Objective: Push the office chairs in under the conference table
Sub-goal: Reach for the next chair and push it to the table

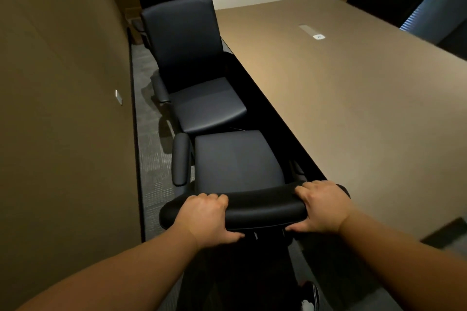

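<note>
Along the left edge of the tabletop (pixel 353 108), between it and the brown wall (pixel 63 83), black office chairs stand in a row. The second chair (pixel 192 63) sits angled, its seat beside the table edge. The nearest chair (pixel 237 159) faces away from the camera, seat close against the table's side. Both hands clamp its backrest top: left hand (pixel 204 217) curled over one end, right hand (pixel 321 207) gripping the other, thumbs underneath.
</note>
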A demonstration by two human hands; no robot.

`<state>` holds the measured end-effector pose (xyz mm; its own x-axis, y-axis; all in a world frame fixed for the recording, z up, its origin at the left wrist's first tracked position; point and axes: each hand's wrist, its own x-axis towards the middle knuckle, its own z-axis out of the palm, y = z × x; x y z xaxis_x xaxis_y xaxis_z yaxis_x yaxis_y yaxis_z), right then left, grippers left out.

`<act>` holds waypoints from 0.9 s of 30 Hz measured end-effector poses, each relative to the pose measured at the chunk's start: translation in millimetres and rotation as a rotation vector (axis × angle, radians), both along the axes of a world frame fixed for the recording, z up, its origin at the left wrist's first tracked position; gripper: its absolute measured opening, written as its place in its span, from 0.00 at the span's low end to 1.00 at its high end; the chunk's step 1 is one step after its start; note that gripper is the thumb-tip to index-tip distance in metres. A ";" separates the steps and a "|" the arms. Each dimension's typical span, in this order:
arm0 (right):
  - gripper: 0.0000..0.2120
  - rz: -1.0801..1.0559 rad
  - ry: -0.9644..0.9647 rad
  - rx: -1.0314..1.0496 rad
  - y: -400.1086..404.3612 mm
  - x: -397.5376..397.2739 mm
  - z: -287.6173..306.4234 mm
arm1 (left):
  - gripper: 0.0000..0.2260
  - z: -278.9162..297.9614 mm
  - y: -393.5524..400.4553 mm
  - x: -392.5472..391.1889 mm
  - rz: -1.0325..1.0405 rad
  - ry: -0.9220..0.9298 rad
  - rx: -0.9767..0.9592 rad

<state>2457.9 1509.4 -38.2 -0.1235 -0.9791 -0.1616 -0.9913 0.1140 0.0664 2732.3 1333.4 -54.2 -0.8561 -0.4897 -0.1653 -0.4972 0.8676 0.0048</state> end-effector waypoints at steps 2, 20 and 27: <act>0.51 -0.035 -0.021 0.004 13.0 8.9 -1.4 | 0.37 -3.2 1.1 4.4 -0.046 0.015 0.004; 0.48 -0.288 -0.002 -0.045 -8.0 36.7 5.0 | 0.37 25.7 -81.0 -39.2 -0.285 -0.083 -0.048; 0.49 -0.295 -0.013 -0.014 -9.4 3.2 6.6 | 0.39 18.1 -87.5 -70.8 -0.327 -0.072 -0.077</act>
